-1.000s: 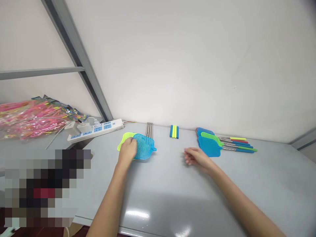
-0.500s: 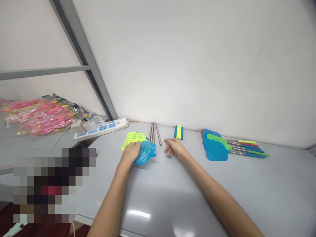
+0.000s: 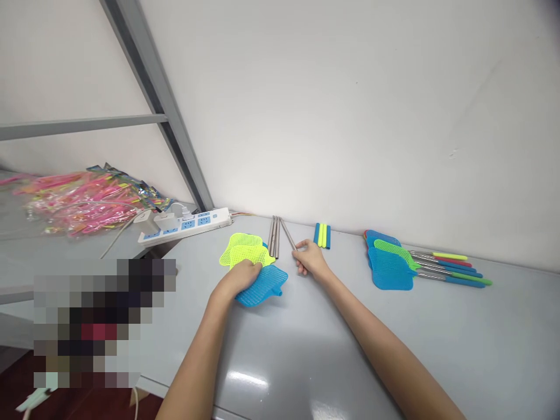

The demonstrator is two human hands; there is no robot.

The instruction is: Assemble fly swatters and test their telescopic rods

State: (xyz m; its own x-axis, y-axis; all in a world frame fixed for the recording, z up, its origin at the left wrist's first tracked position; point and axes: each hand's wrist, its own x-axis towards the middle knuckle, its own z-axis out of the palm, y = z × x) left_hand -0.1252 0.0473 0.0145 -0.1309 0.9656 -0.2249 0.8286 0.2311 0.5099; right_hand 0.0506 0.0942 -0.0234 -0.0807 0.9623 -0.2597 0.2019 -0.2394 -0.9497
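My left hand (image 3: 243,277) grips a blue fly swatter head (image 3: 265,284) by its side edge, its short socket pointing right. Just behind it, yellow swatter heads (image 3: 247,248) lie stacked on the grey table, with a bit of blue showing under them. My right hand (image 3: 310,258) pinches the near end of a thin metal rod (image 3: 287,233), whose far end still points to the wall. Left of that rod, several more metal rods (image 3: 274,238) lie side by side. Blue and yellow handle sleeves (image 3: 322,235) sit in a row beyond my right hand.
Several assembled fly swatters (image 3: 391,274) lie piled at the right. A white power strip (image 3: 186,227) with plugged-in chargers lies at the left back. Beyond it are pink items in clear bags (image 3: 87,201) by a grey metal frame (image 3: 175,134). A pixelated patch covers the lower left.
My right hand has closed on the end of a metal rod. My left hand has drawn the blue swatter head nearer, off the yellow ones. The view has shifted slightly.
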